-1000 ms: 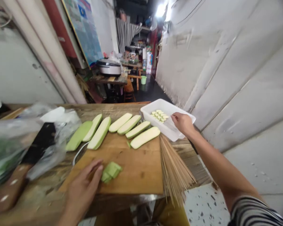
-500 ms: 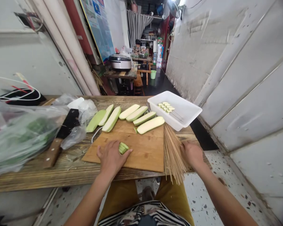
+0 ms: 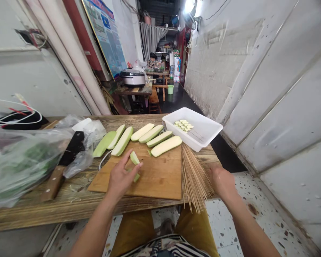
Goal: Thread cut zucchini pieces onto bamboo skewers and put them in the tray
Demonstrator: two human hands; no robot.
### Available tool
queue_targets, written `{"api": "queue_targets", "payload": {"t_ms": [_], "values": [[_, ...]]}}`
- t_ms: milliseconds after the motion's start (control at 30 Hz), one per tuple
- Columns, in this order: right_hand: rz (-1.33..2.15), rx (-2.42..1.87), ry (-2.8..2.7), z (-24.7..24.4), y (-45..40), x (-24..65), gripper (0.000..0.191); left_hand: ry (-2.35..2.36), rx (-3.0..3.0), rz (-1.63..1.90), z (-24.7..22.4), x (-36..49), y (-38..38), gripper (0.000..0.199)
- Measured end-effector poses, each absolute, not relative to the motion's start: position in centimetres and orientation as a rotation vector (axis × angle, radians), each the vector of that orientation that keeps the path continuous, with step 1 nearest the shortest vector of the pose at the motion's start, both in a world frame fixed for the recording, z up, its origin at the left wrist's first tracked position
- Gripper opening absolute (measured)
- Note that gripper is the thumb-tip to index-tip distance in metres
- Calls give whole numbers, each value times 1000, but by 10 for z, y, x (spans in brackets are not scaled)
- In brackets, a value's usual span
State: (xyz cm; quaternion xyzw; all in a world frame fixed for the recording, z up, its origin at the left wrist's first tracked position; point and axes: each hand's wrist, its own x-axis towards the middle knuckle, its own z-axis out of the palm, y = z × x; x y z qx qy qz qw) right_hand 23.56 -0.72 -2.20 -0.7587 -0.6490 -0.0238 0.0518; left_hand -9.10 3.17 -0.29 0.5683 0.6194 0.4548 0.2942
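My left hand (image 3: 120, 176) is over the cutting board (image 3: 157, 178), pinching a pale green zucchini piece (image 3: 134, 157) between thumb and fingers. More cut zucchini (image 3: 136, 177) shows below it, partly hidden by the thumb. My right hand (image 3: 223, 180) is at the right edge of a fanned bundle of bamboo skewers (image 3: 195, 178). Its fingers are curled closed; what they hold, if anything, is hidden. Several zucchini halves (image 3: 166, 146) lie along the board's far edge. In the white plastic tub (image 3: 208, 128), small zucchini pieces (image 3: 183, 125) sit on skewers.
A cleaver (image 3: 69, 151) with a wooden handle lies left of the board, beside clear plastic bags (image 3: 24, 164) with greens inside. The wooden table's (image 3: 77, 207) front edge runs close to my lap. Further back are a rice cooker (image 3: 133, 77) and a seated person (image 3: 152, 60).
My left hand has risen slightly from the board with a zucchini piece pinched in it. My right hand's fingers have curled in more beside the skewers. The whole view has shifted a little.
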Motion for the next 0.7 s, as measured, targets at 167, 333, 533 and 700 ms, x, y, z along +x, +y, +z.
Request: {"api": "queue_targets", "payload": {"t_ms": [167,333,533,700], "values": [[69,-1925,-1814,-6,-57,209,24,1015,860,1321,19,-83,29,48],[657,-1328,-1763,-14,-79,143,33,802,535,1223,23,-81,30,25],[736,-1133,-1711,-21,-79,118,29,947,531,1262,21,-82,28,13],[709,-1074,-1786,-26,-81,120,32,932,518,1335,24,-80,27,6]]}}
